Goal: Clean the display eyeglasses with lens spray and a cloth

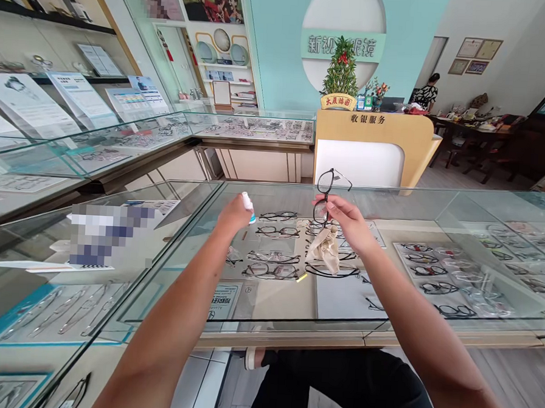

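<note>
Right hand (pixel 346 219) holds glasses (pixel 326 193) upright; left hand (pixel 233 214), seemingly a small bottle (pixel 248 203).

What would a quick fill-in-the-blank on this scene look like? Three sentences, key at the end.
1. The left hand holds a small ____ plastic bottle with a blue base.
2. The right hand holds full-rim eyeglasses with a ____ frame.
3. Of the two hands, the crumpled beige cloth is nearer the ____ one.

Missing words: white; black; right.
</note>
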Available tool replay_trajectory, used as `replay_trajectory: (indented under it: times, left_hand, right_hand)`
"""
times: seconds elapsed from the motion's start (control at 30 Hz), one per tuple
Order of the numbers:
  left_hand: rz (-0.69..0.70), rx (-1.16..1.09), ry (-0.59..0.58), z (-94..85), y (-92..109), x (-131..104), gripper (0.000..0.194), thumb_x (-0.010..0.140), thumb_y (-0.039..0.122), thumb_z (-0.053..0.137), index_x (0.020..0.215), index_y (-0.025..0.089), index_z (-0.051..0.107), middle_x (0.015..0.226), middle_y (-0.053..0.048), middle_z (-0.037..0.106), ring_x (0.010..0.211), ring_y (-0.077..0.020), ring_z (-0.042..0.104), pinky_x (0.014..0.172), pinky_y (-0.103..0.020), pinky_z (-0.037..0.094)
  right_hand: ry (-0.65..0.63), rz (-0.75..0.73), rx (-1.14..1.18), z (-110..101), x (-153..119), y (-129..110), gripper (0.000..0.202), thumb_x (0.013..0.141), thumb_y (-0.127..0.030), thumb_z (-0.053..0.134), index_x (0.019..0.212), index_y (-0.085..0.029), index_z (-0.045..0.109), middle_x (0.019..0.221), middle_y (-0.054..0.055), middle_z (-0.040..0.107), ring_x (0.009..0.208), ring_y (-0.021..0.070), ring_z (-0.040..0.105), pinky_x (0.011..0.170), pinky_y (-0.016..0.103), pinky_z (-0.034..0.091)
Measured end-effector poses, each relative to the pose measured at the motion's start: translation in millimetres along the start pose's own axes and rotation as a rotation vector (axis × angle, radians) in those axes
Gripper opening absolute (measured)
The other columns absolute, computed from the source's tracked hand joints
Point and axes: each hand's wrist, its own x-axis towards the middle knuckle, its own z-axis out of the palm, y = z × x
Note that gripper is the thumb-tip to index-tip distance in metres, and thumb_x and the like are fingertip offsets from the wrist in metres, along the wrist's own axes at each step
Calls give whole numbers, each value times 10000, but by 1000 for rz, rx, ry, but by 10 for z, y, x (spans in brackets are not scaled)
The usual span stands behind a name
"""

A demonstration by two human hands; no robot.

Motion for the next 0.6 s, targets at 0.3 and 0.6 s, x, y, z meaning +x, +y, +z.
replay_trajectory:
  times: [0.3, 0.6]
  left_hand:
    - [-20, 96, -48, -49, 57, -52, 525, 978, 299, 629, 1450, 115, 495, 1413, -301, 718, 1282, -470, 713, 940, -512, 548]
    - [99, -62, 398, 28, 313, -352, 818, 931, 325, 707, 1616, 128, 305, 1735, -333, 329, 1640, -494, 358, 1279, -651, 352]
  right_hand:
    - [17, 3, -18, -18, -2, -10, 432, 1002, -648, 737, 1226, -288, 816, 1295, 59, 801, 965, 211, 642, 993, 396, 551]
    - [74, -13, -37, -127, 43, 3, 446, 1013, -644, 722, 1264, -286, 808, 1293, 54, 799, 987, 212, 644, 924, 372, 530]
